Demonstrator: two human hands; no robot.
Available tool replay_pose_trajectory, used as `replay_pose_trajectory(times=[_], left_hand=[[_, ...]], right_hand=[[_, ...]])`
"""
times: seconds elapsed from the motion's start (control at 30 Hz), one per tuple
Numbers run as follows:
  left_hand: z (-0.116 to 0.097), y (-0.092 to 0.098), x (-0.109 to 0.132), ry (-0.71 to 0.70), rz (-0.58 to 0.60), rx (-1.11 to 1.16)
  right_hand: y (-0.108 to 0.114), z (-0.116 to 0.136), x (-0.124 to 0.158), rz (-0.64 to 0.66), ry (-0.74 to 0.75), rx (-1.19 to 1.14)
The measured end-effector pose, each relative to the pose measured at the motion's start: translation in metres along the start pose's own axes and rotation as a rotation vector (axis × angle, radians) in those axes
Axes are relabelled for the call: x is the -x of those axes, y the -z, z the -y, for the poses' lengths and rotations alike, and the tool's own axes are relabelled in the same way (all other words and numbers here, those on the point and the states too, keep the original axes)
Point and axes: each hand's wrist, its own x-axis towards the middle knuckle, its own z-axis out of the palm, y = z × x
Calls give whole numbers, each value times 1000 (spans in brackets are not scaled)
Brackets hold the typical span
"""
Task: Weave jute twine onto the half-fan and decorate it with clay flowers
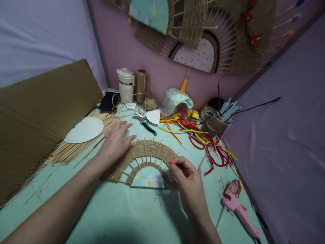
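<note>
A half-round woven fan (149, 145) of twine over thin sticks lies flat on the pale green table, with a floral fabric panel (148, 178) at its lower middle. My left hand (117, 139) hovers over or beside its upper left edge, fingers spread, holding nothing. Above the fan's right side, my right hand (189, 179) pinches a small pinkish-red piece (172, 162) between thumb and fingertips; its exact kind is too small to tell. Behind the fan are pruning shears (148, 127) with green and black handles and a white paper piece (153, 117).
A pink glue gun (240, 208) lies at the right. Red-handled scissors (196, 141) rest among pipe cleaners (218, 156). Thin sticks (73, 145), a white oval card (86, 129) and a cardboard sheet (45, 112) occupy the left. A white jar (126, 86) and twine spool (141, 87) stand behind.
</note>
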Motion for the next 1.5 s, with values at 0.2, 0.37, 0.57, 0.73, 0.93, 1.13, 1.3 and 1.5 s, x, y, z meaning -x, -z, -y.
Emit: replay_pose_trajectory(times=[0.2, 0.37, 0.57, 0.73, 0.93, 1.13, 1.3, 1.5], left_hand=[[-56, -17, 57, 299, 786, 995], [-50, -34, 67, 587, 857, 1343], [-46, -33, 64, 639, 776, 1407], [-48, -30, 63, 577, 724, 1458], [-49, -32, 63, 541, 663, 1533], [-48, -32, 63, 624, 572, 1482], [-48, -31, 64, 575, 510, 1457], [-46, -35, 66, 550, 448, 1522]], right_hand=[[-4, 8, 8, -14, 404, 436], [-5, 4, 9, 45, 483, 575], [-5, 0, 12, 112, 430, 490], [-1, -1, 13, 59, 415, 432], [1, -2, 13, 63, 430, 474], [1, -3, 12, 54, 462, 468], [1, -2, 12, 43, 454, 436], [1, -1, 13, 58, 482, 461]])
